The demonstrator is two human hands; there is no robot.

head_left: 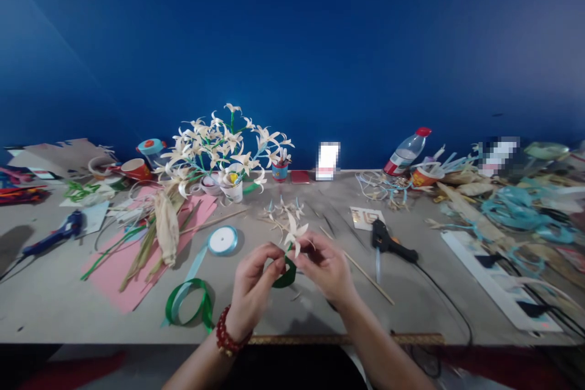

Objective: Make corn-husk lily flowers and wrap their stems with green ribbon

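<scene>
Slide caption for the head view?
Left hand and right hand hold a white flower and green strip over the table.

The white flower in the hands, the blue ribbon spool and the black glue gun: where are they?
White flower (295, 232): head view, on its petals.
Blue ribbon spool (222, 241): head view, on its white face.
Black glue gun (387, 242): head view, on its body.

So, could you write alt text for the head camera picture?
A person's left hand and right hand hold a white flower and green strip over a cluttered grey table. Behind, white blooms stand before a blue wall.
</scene>
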